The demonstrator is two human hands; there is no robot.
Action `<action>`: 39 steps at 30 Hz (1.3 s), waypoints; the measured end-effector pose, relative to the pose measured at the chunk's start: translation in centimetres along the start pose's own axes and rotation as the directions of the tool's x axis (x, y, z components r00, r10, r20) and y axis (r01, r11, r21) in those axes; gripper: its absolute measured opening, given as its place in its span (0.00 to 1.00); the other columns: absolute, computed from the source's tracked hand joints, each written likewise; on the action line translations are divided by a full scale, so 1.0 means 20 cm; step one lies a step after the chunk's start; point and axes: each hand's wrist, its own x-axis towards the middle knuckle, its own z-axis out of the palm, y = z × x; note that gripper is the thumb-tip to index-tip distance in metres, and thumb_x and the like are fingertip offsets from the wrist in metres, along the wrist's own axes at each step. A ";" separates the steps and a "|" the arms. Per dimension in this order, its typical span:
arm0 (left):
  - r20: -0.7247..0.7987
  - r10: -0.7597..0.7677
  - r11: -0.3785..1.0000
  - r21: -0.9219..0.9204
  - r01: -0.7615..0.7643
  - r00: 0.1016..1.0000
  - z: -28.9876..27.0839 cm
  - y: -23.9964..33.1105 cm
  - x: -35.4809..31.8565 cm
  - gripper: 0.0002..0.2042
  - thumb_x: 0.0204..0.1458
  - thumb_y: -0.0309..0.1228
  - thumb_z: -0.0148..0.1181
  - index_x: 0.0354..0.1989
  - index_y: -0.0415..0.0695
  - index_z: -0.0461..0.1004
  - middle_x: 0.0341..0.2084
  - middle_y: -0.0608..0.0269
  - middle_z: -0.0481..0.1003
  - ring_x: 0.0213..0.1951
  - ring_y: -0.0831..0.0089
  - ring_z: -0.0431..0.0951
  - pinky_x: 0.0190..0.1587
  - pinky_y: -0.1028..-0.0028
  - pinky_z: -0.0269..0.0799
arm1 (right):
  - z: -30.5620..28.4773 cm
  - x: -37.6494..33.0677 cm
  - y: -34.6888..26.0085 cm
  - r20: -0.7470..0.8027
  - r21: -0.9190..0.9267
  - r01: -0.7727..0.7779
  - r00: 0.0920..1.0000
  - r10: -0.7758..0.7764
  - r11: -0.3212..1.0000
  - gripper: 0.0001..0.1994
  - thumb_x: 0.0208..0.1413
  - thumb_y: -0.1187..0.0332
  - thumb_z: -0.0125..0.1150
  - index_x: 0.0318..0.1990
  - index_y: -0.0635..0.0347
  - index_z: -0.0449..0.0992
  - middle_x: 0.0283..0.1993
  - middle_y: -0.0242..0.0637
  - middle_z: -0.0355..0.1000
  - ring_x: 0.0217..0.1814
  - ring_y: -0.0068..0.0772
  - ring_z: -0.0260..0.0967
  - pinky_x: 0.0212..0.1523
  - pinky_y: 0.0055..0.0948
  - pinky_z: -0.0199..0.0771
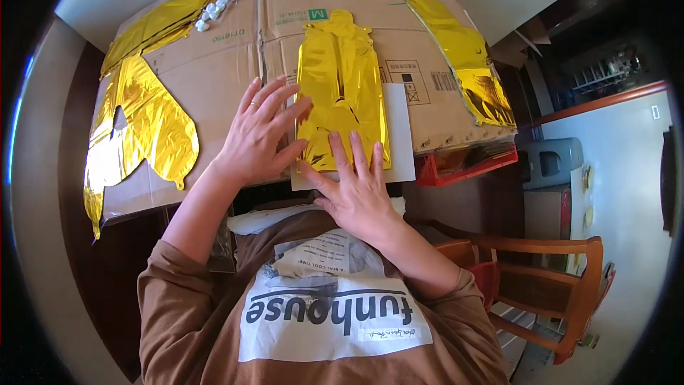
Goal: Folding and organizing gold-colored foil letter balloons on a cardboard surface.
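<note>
Gold foil balloon [342, 93], deflated, lies flat on a white card [403, 135] at the near edge of the cardboard sheet [221, 78] covering the table. Card gives it a smooth backing; likely why it's centred there.

Left hand [258, 135] is spread, palm down, fingertips on the balloon's left edge, heel on the cardboard. Right hand [360, 189] is also spread flat, fingers over the balloon's bottom edge and the card. Neither pinches anything: both press, which looks like holding the foil flat and pushing air out.

Around it: another gold foil piece [146, 128] sprawled at left, hanging off the cardboard edge; a gold strip [467, 57] at right. White foam bits [212, 13] at the far side. Red crate [470, 164] under the right edge, wooden chair [548, 278] beside it.

Nothing blocks the hands; side foils are well apart from the balloon.
</note>
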 end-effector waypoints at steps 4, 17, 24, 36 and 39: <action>0.027 0.035 0.997 -0.066 -0.033 0.999 0.04 -0.01 -0.02 0.25 0.51 0.40 0.66 0.57 0.44 0.73 0.56 0.54 0.71 0.65 0.51 0.66 0.72 0.49 0.52 | -0.05 -0.01 0.01 -0.044 0.062 0.012 0.999 -0.009 0.998 0.37 0.54 0.53 0.69 0.72 0.35 0.60 0.76 0.58 0.45 0.79 0.67 0.39 0.71 0.78 0.38; 0.025 0.035 0.987 -0.155 -0.031 0.999 0.03 0.02 -0.04 0.27 0.49 0.35 0.68 0.59 0.41 0.72 0.57 0.51 0.71 0.63 0.48 0.68 0.67 0.54 0.63 | -0.04 -0.18 0.41 0.069 0.940 -0.308 0.589 0.805 0.145 0.38 0.48 0.70 0.77 0.64 0.67 0.59 0.45 0.45 0.72 0.44 0.26 0.73 0.45 0.28 0.76; -0.117 -0.221 0.911 -0.379 0.162 0.968 -0.02 0.20 -0.25 0.23 0.52 0.27 0.68 0.58 0.37 0.71 0.53 0.48 0.72 0.55 0.56 0.75 0.57 0.61 0.74 | -0.05 -0.27 0.22 0.119 0.989 -0.019 0.709 0.695 -0.150 0.39 0.51 0.82 0.67 0.71 0.69 0.55 0.55 0.46 0.75 0.54 0.32 0.75 0.57 0.33 0.76; 0.663 -0.452 -0.394 -0.749 0.533 0.598 0.01 0.37 -0.50 0.15 0.62 0.30 0.63 0.53 0.36 0.72 0.45 0.57 0.80 0.45 0.72 0.82 0.49 0.70 0.79 | 0.00 -0.61 -0.03 0.316 0.946 -0.203 0.762 0.565 -0.254 0.29 0.53 0.76 0.71 0.62 0.67 0.65 0.52 0.40 0.76 0.51 0.26 0.75 0.55 0.28 0.75; 0.570 -0.454 -0.413 -0.816 0.405 0.685 0.11 0.41 -0.55 0.11 0.63 0.26 0.60 0.51 0.37 0.73 0.43 0.61 0.81 0.43 0.77 0.81 0.49 0.74 0.78 | 0.00 -0.65 0.00 0.339 0.933 -0.225 0.812 0.474 -0.281 0.29 0.54 0.74 0.70 0.62 0.67 0.66 0.52 0.40 0.76 0.53 0.27 0.74 0.58 0.29 0.72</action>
